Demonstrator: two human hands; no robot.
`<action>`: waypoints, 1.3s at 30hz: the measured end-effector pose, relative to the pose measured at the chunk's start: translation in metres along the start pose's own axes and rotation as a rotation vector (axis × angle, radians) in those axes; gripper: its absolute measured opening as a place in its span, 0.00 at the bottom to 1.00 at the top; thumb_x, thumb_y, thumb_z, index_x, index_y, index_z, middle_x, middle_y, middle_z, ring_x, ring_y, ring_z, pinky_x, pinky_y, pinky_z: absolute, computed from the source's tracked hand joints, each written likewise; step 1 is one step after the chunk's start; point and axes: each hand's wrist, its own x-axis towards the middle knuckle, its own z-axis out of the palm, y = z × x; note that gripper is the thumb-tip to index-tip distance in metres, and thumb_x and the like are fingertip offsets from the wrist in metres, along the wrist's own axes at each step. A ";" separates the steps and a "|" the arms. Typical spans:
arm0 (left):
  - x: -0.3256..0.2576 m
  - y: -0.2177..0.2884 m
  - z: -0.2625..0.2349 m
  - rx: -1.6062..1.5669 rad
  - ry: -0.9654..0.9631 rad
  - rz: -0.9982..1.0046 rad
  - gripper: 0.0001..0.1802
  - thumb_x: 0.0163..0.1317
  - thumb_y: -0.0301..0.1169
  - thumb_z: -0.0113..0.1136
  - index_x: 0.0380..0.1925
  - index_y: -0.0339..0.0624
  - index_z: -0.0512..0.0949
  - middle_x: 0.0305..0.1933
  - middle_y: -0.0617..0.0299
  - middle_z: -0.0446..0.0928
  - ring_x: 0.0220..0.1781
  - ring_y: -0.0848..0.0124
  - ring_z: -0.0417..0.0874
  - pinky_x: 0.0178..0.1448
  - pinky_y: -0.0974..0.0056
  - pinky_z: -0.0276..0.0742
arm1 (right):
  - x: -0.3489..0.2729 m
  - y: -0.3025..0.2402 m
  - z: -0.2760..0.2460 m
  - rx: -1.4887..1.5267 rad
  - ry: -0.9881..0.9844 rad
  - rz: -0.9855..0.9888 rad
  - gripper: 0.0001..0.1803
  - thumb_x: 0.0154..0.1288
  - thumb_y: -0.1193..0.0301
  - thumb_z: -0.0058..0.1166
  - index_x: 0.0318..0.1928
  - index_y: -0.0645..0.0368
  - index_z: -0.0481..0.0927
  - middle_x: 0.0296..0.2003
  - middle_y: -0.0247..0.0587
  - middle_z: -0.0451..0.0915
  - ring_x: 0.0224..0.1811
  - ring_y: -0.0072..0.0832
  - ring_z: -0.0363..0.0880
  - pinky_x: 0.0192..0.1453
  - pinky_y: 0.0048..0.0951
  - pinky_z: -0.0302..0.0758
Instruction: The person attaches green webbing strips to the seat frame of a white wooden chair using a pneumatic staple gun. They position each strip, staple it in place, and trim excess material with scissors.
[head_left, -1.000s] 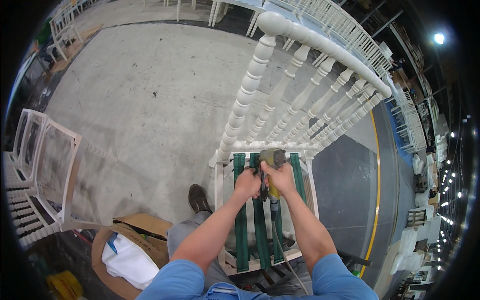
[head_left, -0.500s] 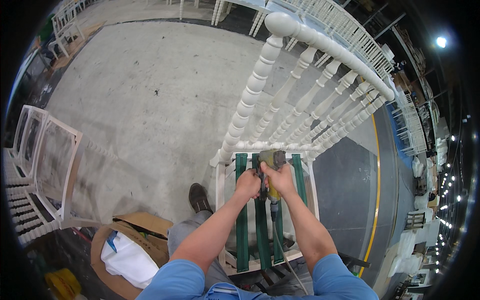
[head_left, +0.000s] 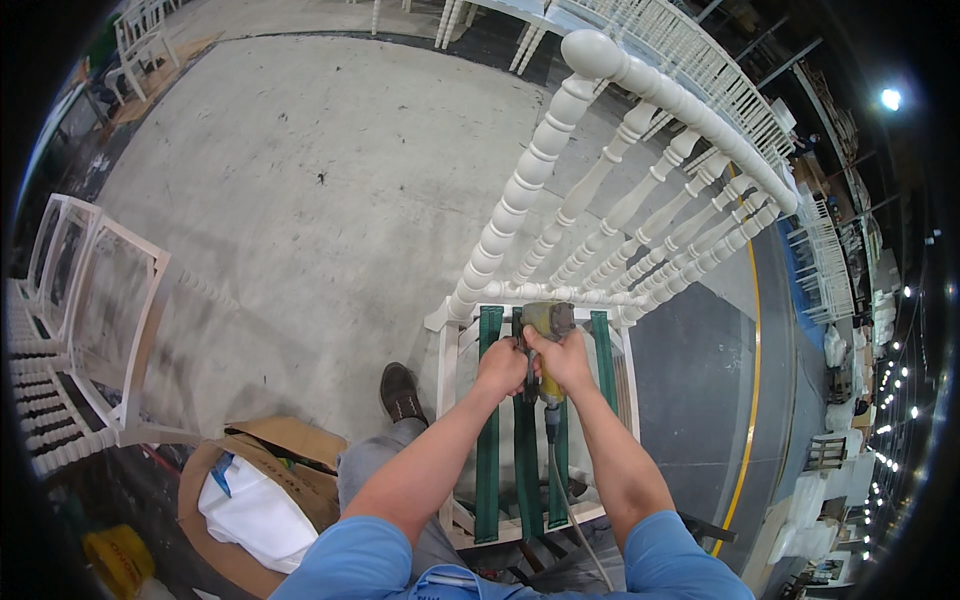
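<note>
Both my hands are clenched around a yellow power tool [head_left: 546, 330], left hand [head_left: 502, 366] and right hand [head_left: 565, 360] touching, pressing it onto the green webbing straps [head_left: 489, 420] at the back of a white chair seat frame [head_left: 447, 370]. The chair's turned spindle back [head_left: 610, 215] rises just beyond the tool; open concrete floor [head_left: 300, 180] spreads to my left, a cardboard box [head_left: 290, 470] near my shoe [head_left: 400, 393].

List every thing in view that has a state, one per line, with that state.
left hand: closed on the yellow tool.
right hand: closed on the same tool.
yellow tool: held at the rear of the seat frame, hose trailing back.
white chair: upright, seat open.
green straps: stretched front to back across the seat frame.
cardboard box: open, white material inside.
</note>
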 end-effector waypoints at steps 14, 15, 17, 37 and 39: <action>-0.006 0.006 0.002 0.004 0.090 -0.067 0.22 0.72 0.31 0.42 0.56 0.34 0.81 0.29 0.51 0.84 0.18 0.65 0.83 0.20 0.61 0.78 | 0.000 -0.001 -0.011 0.020 0.072 0.107 0.17 0.68 0.60 0.70 0.35 0.62 0.83 0.24 0.35 0.81 0.17 0.23 0.77 0.19 0.28 0.74; -0.007 0.006 0.001 0.033 0.097 -0.043 0.22 0.72 0.32 0.43 0.56 0.34 0.81 0.30 0.50 0.85 0.21 0.63 0.85 0.23 0.59 0.80 | -0.002 0.000 -0.012 0.082 0.049 0.063 0.16 0.68 0.60 0.70 0.37 0.62 0.83 0.26 0.35 0.82 0.18 0.23 0.78 0.20 0.28 0.75; -0.008 0.009 0.000 0.076 0.077 -0.048 0.22 0.72 0.33 0.44 0.57 0.34 0.82 0.33 0.47 0.86 0.26 0.58 0.88 0.29 0.54 0.84 | -0.010 -0.001 -0.016 0.167 0.077 0.107 0.16 0.69 0.61 0.69 0.40 0.61 0.83 0.28 0.35 0.82 0.19 0.24 0.78 0.21 0.28 0.76; -0.315 -0.018 0.195 -0.383 -0.950 -0.162 0.31 0.73 0.49 0.61 0.66 0.41 0.72 0.51 0.52 0.83 0.53 0.58 0.86 0.61 0.52 0.83 | -0.403 0.075 -0.175 1.419 0.061 -0.497 0.35 0.79 0.43 0.45 0.69 0.58 0.73 0.57 0.48 0.79 0.55 0.37 0.79 0.57 0.42 0.82; -0.338 -0.007 0.203 -0.251 -1.056 -0.113 0.36 0.67 0.39 0.71 0.70 0.40 0.68 0.61 0.55 0.81 0.61 0.52 0.83 0.68 0.47 0.80 | -0.412 0.080 -0.177 1.552 0.084 -0.567 0.38 0.78 0.38 0.43 0.67 0.59 0.75 0.52 0.41 0.83 0.51 0.32 0.81 0.58 0.39 0.78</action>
